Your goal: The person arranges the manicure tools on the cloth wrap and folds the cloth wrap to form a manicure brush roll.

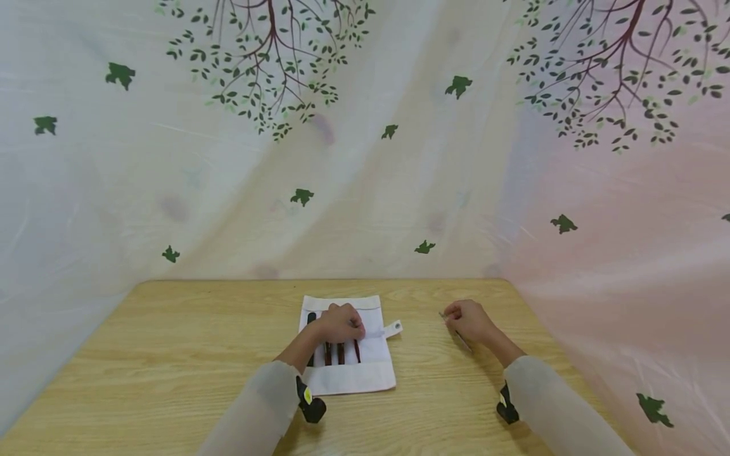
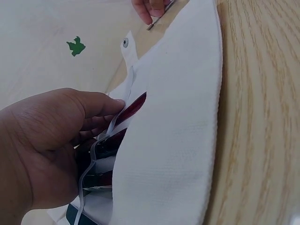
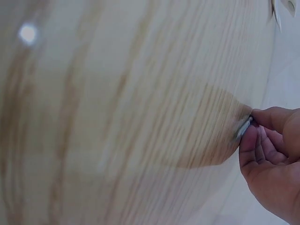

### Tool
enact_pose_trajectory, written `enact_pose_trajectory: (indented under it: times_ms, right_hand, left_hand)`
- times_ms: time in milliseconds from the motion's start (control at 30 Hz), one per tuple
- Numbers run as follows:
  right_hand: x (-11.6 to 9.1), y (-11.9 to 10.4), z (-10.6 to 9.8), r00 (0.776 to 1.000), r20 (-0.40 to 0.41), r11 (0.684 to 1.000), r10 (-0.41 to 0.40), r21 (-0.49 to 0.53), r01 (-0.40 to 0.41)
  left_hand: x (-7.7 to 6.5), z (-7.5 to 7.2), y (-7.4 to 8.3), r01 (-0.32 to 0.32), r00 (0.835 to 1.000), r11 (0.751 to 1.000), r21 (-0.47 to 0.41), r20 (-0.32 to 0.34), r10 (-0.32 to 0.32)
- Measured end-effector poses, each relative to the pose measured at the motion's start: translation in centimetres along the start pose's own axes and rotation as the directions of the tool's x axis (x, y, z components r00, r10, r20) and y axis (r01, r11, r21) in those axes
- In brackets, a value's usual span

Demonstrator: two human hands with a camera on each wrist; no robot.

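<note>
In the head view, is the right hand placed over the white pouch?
No, the right hand holds a thin metal tool over the table, to the right of the white pouch.

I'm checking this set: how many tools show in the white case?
4, left to right: black tool, two brown tools, red tool. The left hand may hide others.

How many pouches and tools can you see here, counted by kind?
White fabric pouch with a snap tab: 1
Long dark or reddish tools showing in the pouch: 4
Slim silvery metal tool in the right hand: 1
Total: 6 (more may be hidden under the left hand)
</note>
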State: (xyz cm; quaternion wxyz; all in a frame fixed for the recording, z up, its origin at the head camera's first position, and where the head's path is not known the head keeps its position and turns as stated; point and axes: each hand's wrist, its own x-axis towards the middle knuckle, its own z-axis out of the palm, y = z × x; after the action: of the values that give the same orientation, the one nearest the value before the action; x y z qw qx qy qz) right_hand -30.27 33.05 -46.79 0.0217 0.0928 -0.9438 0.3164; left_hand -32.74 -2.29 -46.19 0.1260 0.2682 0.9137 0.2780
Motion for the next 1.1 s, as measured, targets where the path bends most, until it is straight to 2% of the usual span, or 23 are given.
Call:
enact_pose_trajectory:
  times_ms: [167, 400, 467, 733, 867, 1100]
  right_hand:
    - [-0.1, -0.4, -0.1, 1.0, 0.028, 1.0, -0.01, 0.015, 0.01]
    - [-0.2, -1.1, -0.1, 1.0, -0.008, 1.0, -0.01, -0.002, 0.01]
    - [-0.2, -1.1, 0.0, 1.0, -0.007, 0.999, -0.03, -0.02, 0.03]
    - [0.0, -0.7, 0.2, 0.997, 0.07, 0.999, -0.01, -0.03, 0.012]
    - [-0.2, -0.9, -0.2, 0.994, 0.102, 1.0, -0.029, 0.006, 0.028]
    - [0.4, -1.3, -0.8, 0.991, 0.119, 0.979, -0.067, 0.2, 0.042]
  left_hand:
    - [0.1, 0.0, -0.1, -0.01, 1.0, 1.0, 0.001, -0.003, 0.01]
    - [0.2, 0.1, -0.1, -0.005, 1.0, 1.0, 0.003, -0.008, 0.006]
    - [0.1, 0.1, -0.2, -0.007, 1.0, 1.0, 0.007, -0.005, 0.007]
    - [0.4, 0.4, -0.4, 0.013, 1.0, 1.0, -0.006, 0.003, -0.013]
    - [0.1, 0.4, 0.0, 0.018, 1.0, 1.0, -0.005, 0.008, -0.018]
    - [0.1, 0.4, -0.1, 0.02, 1.0, 1.0, -0.011, 0.007, -0.02]
